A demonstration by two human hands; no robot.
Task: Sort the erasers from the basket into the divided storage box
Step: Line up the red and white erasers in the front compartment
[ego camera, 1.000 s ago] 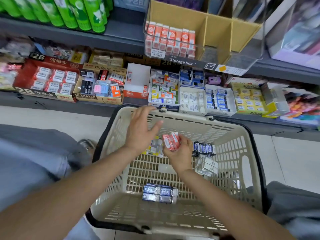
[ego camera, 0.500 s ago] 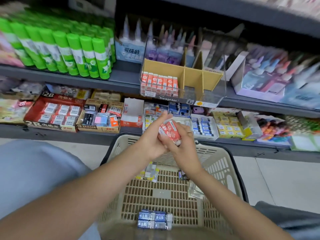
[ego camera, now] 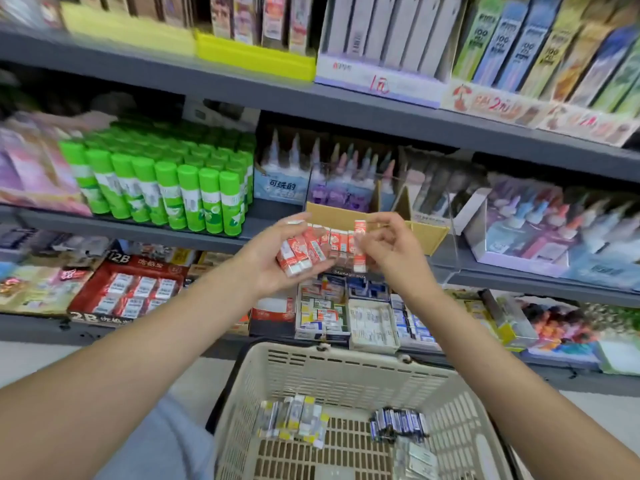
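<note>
Left hand (ego camera: 273,258) cupping red erasers (ego camera: 300,252), right hand (ego camera: 388,247) pinching one eraser (ego camera: 360,249) upright.

erasers (ego camera: 300,252): red-orange and white wrappers
basket (ego camera: 346,382): beige, slotted
storage box (ego camera: 420,233): tan card
glue sticks (ego camera: 166,188): green

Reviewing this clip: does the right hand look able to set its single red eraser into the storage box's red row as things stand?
Probably yes: the right hand pinches the red eraser right before the storage box, nothing between.
</note>
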